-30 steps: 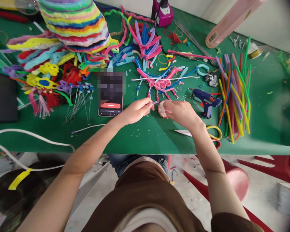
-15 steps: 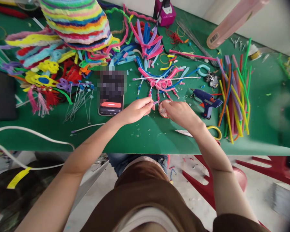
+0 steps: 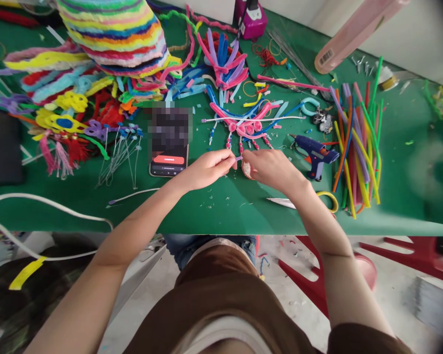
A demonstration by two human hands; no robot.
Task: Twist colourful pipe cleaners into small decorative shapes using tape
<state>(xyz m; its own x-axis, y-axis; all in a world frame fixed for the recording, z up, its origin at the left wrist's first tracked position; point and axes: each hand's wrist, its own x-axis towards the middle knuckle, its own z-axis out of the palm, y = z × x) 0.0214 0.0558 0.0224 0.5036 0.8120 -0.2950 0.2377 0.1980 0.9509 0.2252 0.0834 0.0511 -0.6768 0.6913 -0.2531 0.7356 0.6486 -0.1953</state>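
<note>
Pinching a small purple piece (image 3: 238,158) near the table's (image 3: 214,211) front edge, the left hand (image 3: 206,169) meets the right hand (image 3: 271,169), whose fingers close over a round dish (image 3: 246,169); phone (image 3: 169,158) left, glue gun (image 3: 313,153) and scissors (image 3: 327,200) right.

We see a green-covered table (image 3: 221,211) running the full width of the view, set against a pale wall (image 3: 409,29). Below its edge lies a light, littered floor (image 3: 302,300) with red plastic furniture (image 3: 409,250) at the right.

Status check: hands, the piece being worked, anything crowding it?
Left hand pinches small purple piece. Right hand covers round bead dish. Glue gun, phone close by.
</note>
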